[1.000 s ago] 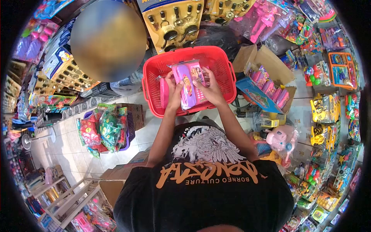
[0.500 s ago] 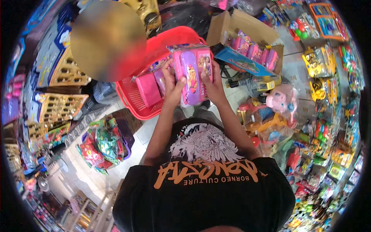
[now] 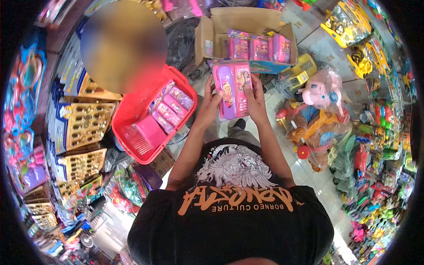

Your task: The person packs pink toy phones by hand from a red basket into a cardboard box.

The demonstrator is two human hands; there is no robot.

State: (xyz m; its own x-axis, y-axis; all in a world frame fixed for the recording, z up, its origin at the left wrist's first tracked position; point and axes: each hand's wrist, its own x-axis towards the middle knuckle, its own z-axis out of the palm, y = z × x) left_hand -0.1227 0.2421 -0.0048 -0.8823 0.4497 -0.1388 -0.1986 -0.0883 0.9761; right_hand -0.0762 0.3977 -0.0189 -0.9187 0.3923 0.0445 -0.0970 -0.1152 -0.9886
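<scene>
Between my two hands is a pink and purple case (image 3: pixel 234 90) in clear wrap, printed with doll figures. My left hand (image 3: pixel 211 104) grips its left edge, thumb on the front. Around the right edge is my right hand (image 3: pixel 256 99), its thumb also on the front. Just beyond the case stands an open cardboard box (image 3: pixel 247 20) with several similar pink packs (image 3: pixel 258 47) inside. To the left, a red plastic basket (image 3: pixel 118 126) holds more pink and purple packs (image 3: pixel 170 108) and a plain pink one (image 3: pixel 151 131).
Gold-coloured packaged sets (image 3: pixel 88 126) line the left side. On the right are a pink elephant-like toy (image 3: pixel 322 88) and bagged toys (image 3: pixel 320 128) on the tiled floor. Many small packaged toys (image 3: pixel 380 190) crowd the far right. A round blur covers the upper left.
The view has turned right, so the basket appears farther left and the cardboard box ahead. The case, still in both hands, has moved from over the basket to in front of the box.
</scene>
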